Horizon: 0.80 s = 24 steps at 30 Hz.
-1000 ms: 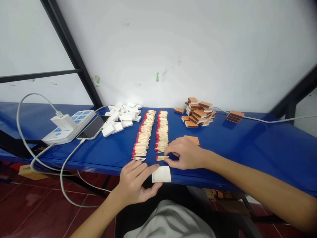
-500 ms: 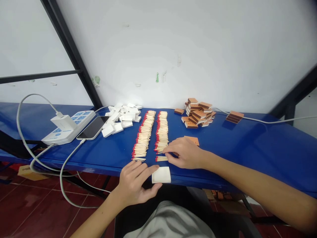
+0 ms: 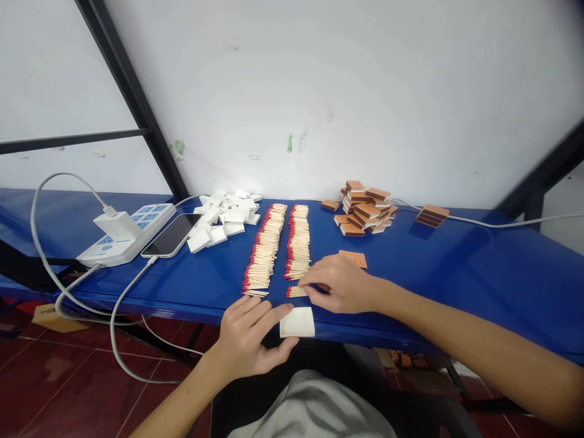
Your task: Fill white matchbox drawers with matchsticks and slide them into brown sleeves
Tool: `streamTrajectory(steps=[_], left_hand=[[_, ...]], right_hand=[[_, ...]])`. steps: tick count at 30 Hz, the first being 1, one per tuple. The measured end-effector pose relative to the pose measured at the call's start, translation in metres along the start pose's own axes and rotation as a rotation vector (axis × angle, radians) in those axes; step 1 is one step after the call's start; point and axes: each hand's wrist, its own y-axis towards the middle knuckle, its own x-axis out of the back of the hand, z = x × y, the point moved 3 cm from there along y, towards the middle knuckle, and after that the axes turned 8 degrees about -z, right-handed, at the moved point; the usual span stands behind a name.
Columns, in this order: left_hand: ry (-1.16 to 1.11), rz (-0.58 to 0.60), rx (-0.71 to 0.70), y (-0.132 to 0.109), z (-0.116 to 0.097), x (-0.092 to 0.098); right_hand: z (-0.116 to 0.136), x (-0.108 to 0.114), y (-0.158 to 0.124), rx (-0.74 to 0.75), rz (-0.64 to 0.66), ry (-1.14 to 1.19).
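Between its thumb and index finger, my left hand grips a white matchbox tray at the table's front edge. My right hand is closed in a pinch at the tail ends of a small group of matches, just behind the tray. That group lies apart from the near end of the right row of matches. A second row of matches runs alongside on the left, red heads pointing left. Partly hidden behind my right hand is a flat orange matchbox sleeve.
White matchbox trays are heaped at back left, beside a phone and a power strip with looping cables. Brown matchboxes form a pile at back right. Sleeves joined side by side lie farther right by a cable.
My right hand has moved slightly toward me, from the near end of the right row down to the small group of matches. My left hand and the tray are unchanged.
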Motion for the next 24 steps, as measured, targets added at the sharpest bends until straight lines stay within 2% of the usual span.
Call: streamTrajectory(steps=[8,15,24], left_hand=[[0.012,-0.006,-0.002,-0.0014,0.0004,-0.0014],[0.007,-0.003,0.0,-0.0008,0.0004,-0.0007],[0.0,0.003,-0.003,-0.002,0.0009,-0.0008]], right_hand=[[-0.0011,-0.0007,-0.0009,-0.006,-0.006,0.005],[-0.0044,0.0017,0.0004,-0.1,-0.055,-0.011],[-0.0053,0.0002,-0.0004,-0.092,-0.05,-0.032]])
